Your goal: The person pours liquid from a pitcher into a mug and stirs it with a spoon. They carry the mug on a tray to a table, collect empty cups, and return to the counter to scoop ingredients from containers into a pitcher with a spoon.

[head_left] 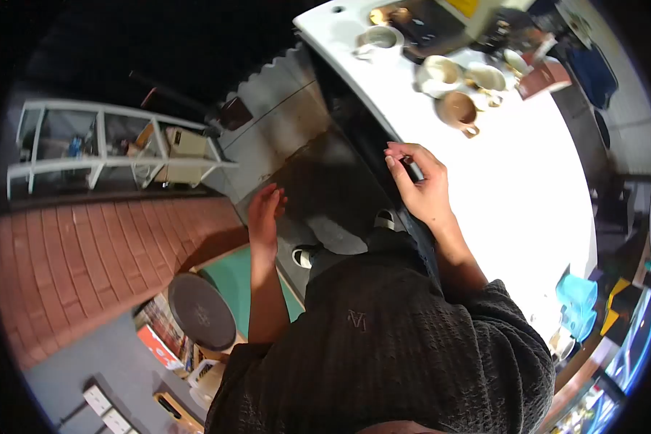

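My right hand is over the near edge of the white table, fingers curled and thumb tip close to the fingertips. A small dark patch shows between thumb and fingers; I cannot make out what it is. Over the floor to the left, my left hand hangs with fingers loosely bent and nothing seen in it. Nearest to my right hand on the table is a brown mug. Beyond it are a cream mug, a small pale cup and a white cup.
A white-framed shelf stands over a brick wall at left. A round dark lid-like disc and a green surface are below it. Light blue containers sit at the table's right end, with a dark tray at its far end.
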Available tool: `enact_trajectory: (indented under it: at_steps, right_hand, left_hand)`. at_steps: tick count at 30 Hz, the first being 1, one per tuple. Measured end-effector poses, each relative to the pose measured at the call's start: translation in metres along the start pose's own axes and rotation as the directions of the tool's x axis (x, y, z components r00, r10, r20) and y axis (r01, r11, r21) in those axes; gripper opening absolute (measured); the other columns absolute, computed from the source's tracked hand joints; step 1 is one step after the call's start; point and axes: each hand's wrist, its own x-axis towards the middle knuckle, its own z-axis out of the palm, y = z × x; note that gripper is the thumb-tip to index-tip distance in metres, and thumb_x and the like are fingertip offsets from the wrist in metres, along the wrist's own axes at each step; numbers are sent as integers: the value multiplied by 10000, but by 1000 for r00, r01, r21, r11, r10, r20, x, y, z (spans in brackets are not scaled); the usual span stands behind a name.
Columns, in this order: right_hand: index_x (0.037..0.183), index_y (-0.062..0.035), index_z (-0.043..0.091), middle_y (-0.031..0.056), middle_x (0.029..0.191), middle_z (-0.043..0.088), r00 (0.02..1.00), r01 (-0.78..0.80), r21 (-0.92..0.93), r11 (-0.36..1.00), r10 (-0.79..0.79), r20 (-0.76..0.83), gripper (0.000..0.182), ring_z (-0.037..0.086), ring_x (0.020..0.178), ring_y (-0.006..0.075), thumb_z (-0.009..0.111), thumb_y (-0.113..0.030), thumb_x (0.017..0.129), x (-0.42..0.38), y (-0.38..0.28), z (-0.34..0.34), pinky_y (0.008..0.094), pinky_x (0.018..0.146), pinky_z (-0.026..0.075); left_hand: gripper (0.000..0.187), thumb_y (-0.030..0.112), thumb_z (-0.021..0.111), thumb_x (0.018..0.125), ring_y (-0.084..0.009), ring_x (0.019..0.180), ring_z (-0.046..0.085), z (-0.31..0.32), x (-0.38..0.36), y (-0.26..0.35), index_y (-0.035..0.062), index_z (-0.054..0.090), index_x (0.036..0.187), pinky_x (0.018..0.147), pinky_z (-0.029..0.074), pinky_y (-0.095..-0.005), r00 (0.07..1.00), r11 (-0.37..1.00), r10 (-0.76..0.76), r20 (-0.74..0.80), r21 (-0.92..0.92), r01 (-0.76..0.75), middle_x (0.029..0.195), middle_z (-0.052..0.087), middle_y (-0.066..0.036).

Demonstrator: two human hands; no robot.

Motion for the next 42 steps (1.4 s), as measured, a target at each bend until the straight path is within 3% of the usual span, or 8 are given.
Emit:
enact_trajectory:
  at_steps: [5,10,14,18,20,21,28,42]
  right_hand:
    - [1008,-15,672,78,863,685,965,-105,-79,991,83,-248,192,630,740,148,660,-87,831,17,38,-92,276,652,464]
    - [1061,-26,668,41,874,678,823,-357,-86,930,270,-499,238,577,711,73,653,-192,891,42,101,-160,216,619,445]
    - [1081,-3,648,111,920,683,765,-403,-88,911,283,-578,323,650,714,159,672,-226,848,74,137,-188,284,648,500]
    - [1109,-6,634,174,1044,665,767,-453,-208,867,260,-587,395,682,809,279,660,-302,848,115,179,-204,362,734,520]
    - [1102,-6,634,185,1067,661,786,-420,-476,772,47,-617,400,675,832,332,657,-314,848,132,220,-209,385,777,518]
    - [1053,-6,652,186,1015,676,777,-436,-477,763,53,-627,389,666,854,366,641,-342,858,141,221,-210,405,811,511]
    - [907,-35,670,170,877,693,711,-610,-301,733,338,-617,334,667,849,348,591,-359,897,171,229,-210,416,766,507]
    - [987,-65,694,125,808,704,675,-610,-286,739,297,-675,293,688,728,287,574,-325,925,143,217,-219,376,706,525]
  left_hand:
    - [315,218,578,943,-150,963,608,113,18,37,35,564,1200,820,448,-282,983,993,8,181,114,-30,1090,630,-63]
    - [320,207,590,930,-148,959,619,171,36,56,27,570,1194,808,450,-263,949,981,3,316,184,-65,1079,649,-70]
    - [330,208,599,922,-151,949,622,194,66,64,21,568,1192,803,451,-268,919,975,-25,394,214,-66,1081,647,-74]
    - [341,219,613,917,-154,938,624,212,101,76,19,568,1189,791,451,-269,904,961,-46,426,266,-76,1087,643,-75]
    - [344,225,619,913,-154,935,623,217,116,86,21,570,1185,789,450,-269,887,965,-32,460,245,-92,1081,643,-74]
    - [346,232,625,910,-153,932,623,218,121,89,24,571,1182,786,449,-268,878,968,-27,478,231,-96,1075,642,-72]
    - [353,264,585,926,-147,931,624,221,150,103,44,562,1202,742,436,-263,842,956,-106,529,288,-60,1102,636,-77]
    - [350,280,603,916,-126,887,610,253,179,100,47,568,1175,729,428,-255,725,953,-153,671,295,-72,1077,649,-63]
